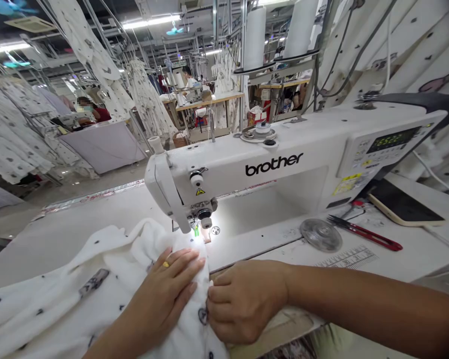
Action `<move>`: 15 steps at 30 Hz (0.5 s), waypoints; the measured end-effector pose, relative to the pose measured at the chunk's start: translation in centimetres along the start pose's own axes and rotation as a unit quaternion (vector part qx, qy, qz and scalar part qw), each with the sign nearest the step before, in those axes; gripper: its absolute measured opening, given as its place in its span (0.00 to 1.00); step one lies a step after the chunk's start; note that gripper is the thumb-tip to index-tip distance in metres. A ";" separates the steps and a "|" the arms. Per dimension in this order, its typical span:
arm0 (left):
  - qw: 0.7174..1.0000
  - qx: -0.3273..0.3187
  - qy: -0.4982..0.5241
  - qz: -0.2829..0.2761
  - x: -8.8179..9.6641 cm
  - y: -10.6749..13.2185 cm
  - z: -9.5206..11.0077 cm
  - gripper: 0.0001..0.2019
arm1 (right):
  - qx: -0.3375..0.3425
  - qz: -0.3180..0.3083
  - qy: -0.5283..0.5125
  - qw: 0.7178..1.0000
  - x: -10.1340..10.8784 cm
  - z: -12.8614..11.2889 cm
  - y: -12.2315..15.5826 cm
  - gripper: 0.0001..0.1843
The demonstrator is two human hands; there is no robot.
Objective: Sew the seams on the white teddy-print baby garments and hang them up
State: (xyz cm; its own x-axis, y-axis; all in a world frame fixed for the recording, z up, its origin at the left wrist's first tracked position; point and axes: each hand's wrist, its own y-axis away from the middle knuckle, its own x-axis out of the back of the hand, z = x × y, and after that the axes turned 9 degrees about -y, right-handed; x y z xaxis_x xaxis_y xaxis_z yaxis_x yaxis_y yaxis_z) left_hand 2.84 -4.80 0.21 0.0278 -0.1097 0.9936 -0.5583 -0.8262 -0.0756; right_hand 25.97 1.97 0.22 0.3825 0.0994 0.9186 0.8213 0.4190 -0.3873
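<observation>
Head view looks down over a white Brother sewing machine at two bare hands working on a white cloth with small dark prints. The cloth lies bunched on the machine table, and its far end reaches the presser foot, right under the lit needle area. The left hand, wearing a gold ring, lies flat on top of the cloth with its fingers open and close together, pressing it down just in front of the foot. The right hand sits at the cloth's right edge with its fingers curled, gripping a fold.

As far as can be seen, the cloth has reached the needle, but most of it lies in front of the foot. Any stitched line is hidden by the folds and hands, so how much is sewn cannot be told.

To the right lie red-handled snips, a round grey disc and a phone. Printed garments hang beyond the table, and a co-worker sits at another machine.
</observation>
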 end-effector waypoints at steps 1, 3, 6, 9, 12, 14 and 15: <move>1.000 0.000 0.001 -0.002 0.0 -0.2 -0.1 0.26 | -0.009 0.002 0.008 1.000 -0.2 0.2 0.2 0.15; 1.000 0.003 0.006 -0.003 -0.1 -0.8 -0.6 0.25 | -0.043 -0.007 0.020 0.999 -0.5 0.6 0.6 0.13; 1.000 0.014 0.022 -0.004 -0.2 -2.2 -1.7 0.24 | -0.118 -0.032 0.026 0.992 -0.5 1.3 1.1 0.11; 0.999 0.027 0.033 -0.011 0.0 -3.3 -2.9 0.23 | -0.157 -0.046 0.022 0.986 0.0 2.0 1.3 0.10; 0.999 0.027 0.019 -0.028 0.9 -3.0 -3.1 0.22 | -0.136 -0.047 0.014 0.989 0.7 2.2 1.2 0.09; 1.000 0.019 -0.006 -0.019 1.6 -2.0 -2.4 0.23 | -0.100 -0.037 0.007 0.994 0.9 2.0 1.0 0.08; 1.000 0.012 -0.017 -0.004 1.8 -1.3 -1.7 0.25 | -0.081 -0.029 0.003 0.996 0.8 1.9 0.9 0.08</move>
State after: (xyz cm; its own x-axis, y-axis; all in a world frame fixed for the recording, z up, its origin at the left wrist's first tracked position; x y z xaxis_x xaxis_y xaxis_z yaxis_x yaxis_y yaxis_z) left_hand 2.18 -2.97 2.20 0.0602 -0.1205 0.9909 -0.5379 -0.8401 -0.0695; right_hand 26.25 4.11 0.78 0.3352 0.0728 0.9393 0.8992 0.2730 -0.3420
